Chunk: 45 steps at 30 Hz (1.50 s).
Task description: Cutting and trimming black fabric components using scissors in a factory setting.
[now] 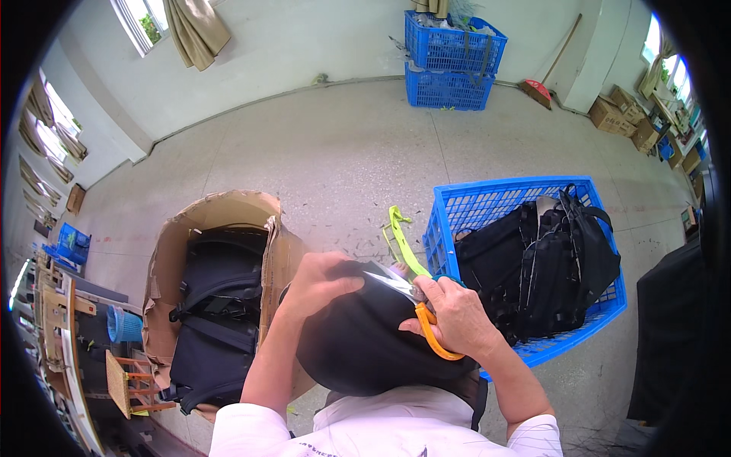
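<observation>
Workshop: black bags (563,266) in blue crate (437,232), long worktable (70,343), scraps on floor (304,145).

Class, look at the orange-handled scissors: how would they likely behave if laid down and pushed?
The orange-handled scissors would probably stay stiff, since the blades look like straight, shiny metal. Pushed, they'd likely slide or pivot rather than roll, given the long blades and curved handle.

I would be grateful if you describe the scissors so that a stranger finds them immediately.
Between the brown cardboard box on the left and the near blue crate on the right, find the person's right hand. It holds the scissors at the black fabric. Their bright orange handle loop sets them apart from that dark fabric and the yellow-green strap beside them.
</observation>
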{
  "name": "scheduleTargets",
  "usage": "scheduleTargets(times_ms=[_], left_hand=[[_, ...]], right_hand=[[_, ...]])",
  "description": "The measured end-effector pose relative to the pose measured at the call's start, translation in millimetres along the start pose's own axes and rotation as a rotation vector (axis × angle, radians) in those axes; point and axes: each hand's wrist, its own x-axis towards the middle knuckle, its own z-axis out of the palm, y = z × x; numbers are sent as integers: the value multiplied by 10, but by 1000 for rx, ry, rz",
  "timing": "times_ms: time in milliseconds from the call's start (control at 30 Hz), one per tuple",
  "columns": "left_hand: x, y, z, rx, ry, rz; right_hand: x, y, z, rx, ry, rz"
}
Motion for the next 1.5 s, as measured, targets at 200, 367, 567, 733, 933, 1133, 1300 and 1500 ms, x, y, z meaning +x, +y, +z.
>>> scheduleTargets(times_ms=[200, 367, 567, 733, 933, 1133, 1300, 1500], left_hand=[[-7, 40, 23, -16, -15, 13], [-39, 45, 21, -7, -45, 26], [-36, 134, 71, 2, -59, 34], [-27, 131, 103, 58, -68, 19], [-30, 221, 191, 44, -87, 67], [-41, 164, 197, 38, -63, 67], [-107, 175, 55, 9, -8, 11], [-733, 401, -583, 530, 675, 219]], right_hand=[[-63, 51, 104, 4, 43, -2], [14, -6, -49, 22, 34, -26], [-28, 133, -20, -23, 6, -60], [75, 103, -222, -51, -20, -118], [136, 193, -260, -64, -60, -208], [122, 254, -263, -83, -130, -201], [96, 364, -249, 279, -16, -84], [-307, 744, -202, 690, 268, 337]])
